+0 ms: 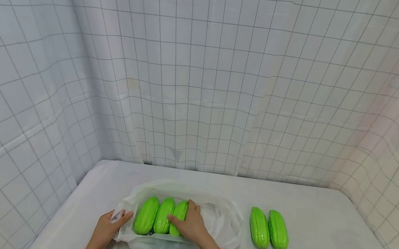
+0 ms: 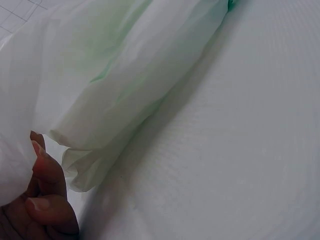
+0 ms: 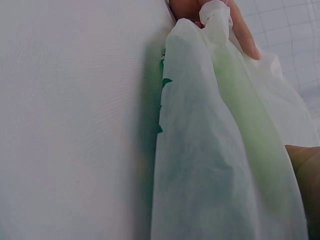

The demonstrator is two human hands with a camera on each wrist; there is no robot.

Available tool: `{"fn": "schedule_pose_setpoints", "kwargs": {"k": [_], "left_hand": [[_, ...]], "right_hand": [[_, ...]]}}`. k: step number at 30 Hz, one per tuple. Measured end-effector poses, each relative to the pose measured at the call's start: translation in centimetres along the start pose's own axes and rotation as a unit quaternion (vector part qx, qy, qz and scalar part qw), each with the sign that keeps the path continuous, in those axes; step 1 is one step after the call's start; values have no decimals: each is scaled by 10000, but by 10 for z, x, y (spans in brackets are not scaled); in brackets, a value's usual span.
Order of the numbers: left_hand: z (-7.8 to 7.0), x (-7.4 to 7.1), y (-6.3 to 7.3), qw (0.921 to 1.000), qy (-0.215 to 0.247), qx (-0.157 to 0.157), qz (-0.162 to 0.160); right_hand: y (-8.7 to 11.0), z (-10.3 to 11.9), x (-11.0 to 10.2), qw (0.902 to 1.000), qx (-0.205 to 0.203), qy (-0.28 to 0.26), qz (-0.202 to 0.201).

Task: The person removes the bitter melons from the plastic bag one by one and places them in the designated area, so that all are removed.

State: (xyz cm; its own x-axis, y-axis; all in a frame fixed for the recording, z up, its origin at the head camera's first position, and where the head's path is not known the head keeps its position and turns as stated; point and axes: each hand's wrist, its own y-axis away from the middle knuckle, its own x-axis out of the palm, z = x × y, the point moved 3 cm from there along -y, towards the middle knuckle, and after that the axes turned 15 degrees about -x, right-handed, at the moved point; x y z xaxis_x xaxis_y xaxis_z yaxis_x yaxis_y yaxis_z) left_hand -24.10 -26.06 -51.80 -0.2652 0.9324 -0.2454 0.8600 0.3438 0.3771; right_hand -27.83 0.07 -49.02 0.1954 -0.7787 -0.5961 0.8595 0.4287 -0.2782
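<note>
A thin white plastic bag [image 1: 163, 247] lies on its side in front of me, its mouth spread wide. Three bright green, ridged gourds stand side by side inside: a left one [image 1: 146, 216], a middle one [image 1: 164, 216] and a right one [image 1: 180, 210]. My right hand [image 1: 193, 225] reaches into the bag and grips the right gourd, thumb on its near left side and fingers round its far right side. At the bag's left edge my left hand [image 1: 105, 228] pinches the plastic between thumb and fingers. In the left wrist view the left hand's fingers [image 2: 50, 210] are bent against the bunched film.
Two more green gourds, one on the left [image 1: 259, 228] and one on the right [image 1: 278, 231], lie close together on the white-covered table [image 1: 323, 237], right of the bag. White gridded curtains [image 1: 202, 100] surround the table at the back and sides.
</note>
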Motion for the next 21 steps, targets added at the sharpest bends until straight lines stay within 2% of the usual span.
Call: {"fn": "schedule_pose_setpoints", "kwargs": {"k": [21], "left_hand": [[1,-1,-2,9997,-238,-44,44]], "right_hand": [[3,-3,-3,9997,8,-165,-167]]}}
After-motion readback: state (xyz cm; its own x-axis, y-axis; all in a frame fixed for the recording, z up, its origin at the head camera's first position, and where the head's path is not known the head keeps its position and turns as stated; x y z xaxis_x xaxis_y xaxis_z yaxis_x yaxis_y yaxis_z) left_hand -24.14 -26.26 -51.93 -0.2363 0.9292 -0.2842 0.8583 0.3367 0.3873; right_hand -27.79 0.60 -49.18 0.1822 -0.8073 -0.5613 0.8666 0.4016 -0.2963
